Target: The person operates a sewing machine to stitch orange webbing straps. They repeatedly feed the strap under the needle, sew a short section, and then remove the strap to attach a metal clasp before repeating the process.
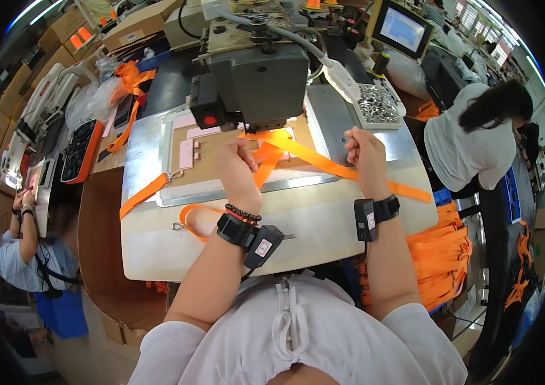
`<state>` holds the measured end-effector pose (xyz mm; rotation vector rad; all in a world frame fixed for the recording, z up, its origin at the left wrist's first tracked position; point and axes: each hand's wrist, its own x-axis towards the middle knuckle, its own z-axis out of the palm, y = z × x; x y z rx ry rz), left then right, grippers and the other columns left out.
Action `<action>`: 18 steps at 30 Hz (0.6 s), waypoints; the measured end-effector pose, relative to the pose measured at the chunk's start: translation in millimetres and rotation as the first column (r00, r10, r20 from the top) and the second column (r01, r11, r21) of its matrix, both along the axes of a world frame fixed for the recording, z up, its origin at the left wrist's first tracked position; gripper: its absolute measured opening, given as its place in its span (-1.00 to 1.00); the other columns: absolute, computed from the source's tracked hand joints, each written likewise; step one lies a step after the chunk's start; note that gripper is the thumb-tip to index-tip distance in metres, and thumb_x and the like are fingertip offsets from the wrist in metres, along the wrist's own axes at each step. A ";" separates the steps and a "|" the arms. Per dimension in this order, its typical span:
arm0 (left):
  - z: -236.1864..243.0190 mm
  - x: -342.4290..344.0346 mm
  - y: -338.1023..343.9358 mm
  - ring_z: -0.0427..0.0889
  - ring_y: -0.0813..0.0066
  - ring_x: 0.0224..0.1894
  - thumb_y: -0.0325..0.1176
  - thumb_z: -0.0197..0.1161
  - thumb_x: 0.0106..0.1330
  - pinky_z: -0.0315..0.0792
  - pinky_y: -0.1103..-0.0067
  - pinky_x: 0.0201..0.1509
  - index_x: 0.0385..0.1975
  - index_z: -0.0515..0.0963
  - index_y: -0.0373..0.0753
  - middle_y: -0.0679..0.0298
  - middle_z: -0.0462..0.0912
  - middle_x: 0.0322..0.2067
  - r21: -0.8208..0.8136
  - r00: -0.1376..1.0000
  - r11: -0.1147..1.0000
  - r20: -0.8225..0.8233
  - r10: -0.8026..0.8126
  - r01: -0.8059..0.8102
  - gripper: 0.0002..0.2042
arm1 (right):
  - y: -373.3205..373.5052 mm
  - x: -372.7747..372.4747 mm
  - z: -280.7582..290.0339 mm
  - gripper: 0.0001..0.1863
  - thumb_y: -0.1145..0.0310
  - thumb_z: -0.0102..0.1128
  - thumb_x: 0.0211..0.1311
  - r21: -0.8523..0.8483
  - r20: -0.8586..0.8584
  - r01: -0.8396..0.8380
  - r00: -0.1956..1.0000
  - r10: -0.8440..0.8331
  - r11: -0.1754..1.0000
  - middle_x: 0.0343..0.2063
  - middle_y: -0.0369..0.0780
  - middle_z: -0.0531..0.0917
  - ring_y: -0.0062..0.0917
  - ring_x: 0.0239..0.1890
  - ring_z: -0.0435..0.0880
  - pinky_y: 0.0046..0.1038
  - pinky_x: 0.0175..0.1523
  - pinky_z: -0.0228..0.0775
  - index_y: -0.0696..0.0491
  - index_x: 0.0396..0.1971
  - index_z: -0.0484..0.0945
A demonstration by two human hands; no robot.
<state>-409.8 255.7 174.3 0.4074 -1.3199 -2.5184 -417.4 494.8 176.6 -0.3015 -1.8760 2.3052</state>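
My left hand (237, 165) is closed beside the orange webbing strap (308, 157), its curled fingertips against or very near a fold of it. The strap crosses over itself beneath the dark head (259, 83) of a sewing machine. My right hand (369, 160) is closed too, fingers curled in, above the strap, which passes under the wrist and emerges at the right. What its fingers hold, if anything, is hidden. At the left lies another orange strap end (147, 192) with a metal snap hook (175, 174). An orange loop (189, 218) with a second hook lies nearer me.
A box of small metal hooks (378, 106) stands right of the machine. Orange straps (436, 250) hang in a pile at the table's right edge. An open cardboard box (102, 237) is at the left. Co-workers sit at left and right; a monitor (403, 29) stands behind.
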 end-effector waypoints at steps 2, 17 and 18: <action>-1.5 -0.1 -1.8 0.18 0.64 -0.69 -0.33 -0.11 0.36 0.20 0.64 -0.55 -0.42 0.45 -0.27 0.41 0.25 -0.71 0.021 1.000 1.000 0.000 -0.016 0.016 -0.78 | -7.1 0.4 2.3 -0.75 0.22 0.17 0.29 0.189 -0.020 -0.037 0.999 0.042 0.981 -0.52 -0.33 0.58 -0.73 -0.56 0.45 -0.69 -0.42 0.28 0.11 -0.31 0.60; 17.3 8.4 -17.2 0.22 0.65 -0.61 -0.32 -0.04 0.33 0.14 0.66 -0.52 -0.43 0.47 -0.23 0.43 0.30 -0.65 0.110 0.998 0.992 0.028 0.062 -0.064 -0.82 | -32.2 25.5 24.7 -0.78 0.34 0.37 0.09 0.677 0.074 -0.496 0.781 0.620 0.544 -0.63 -0.36 0.52 -0.72 -0.53 0.43 -0.58 -0.41 0.29 0.19 -0.36 0.64; 20.3 10.6 -20.2 0.24 0.65 -0.58 -0.32 -0.03 0.33 0.16 0.65 -0.48 -0.41 0.47 -0.22 0.44 0.31 -0.63 0.123 0.999 0.992 0.022 0.033 -0.036 -0.83 | -26.2 23.9 26.3 -0.78 0.33 0.37 0.09 0.700 0.088 -0.492 0.778 0.622 0.517 -0.65 -0.37 0.51 -0.73 -0.54 0.42 -0.58 -0.42 0.27 0.18 -0.38 0.64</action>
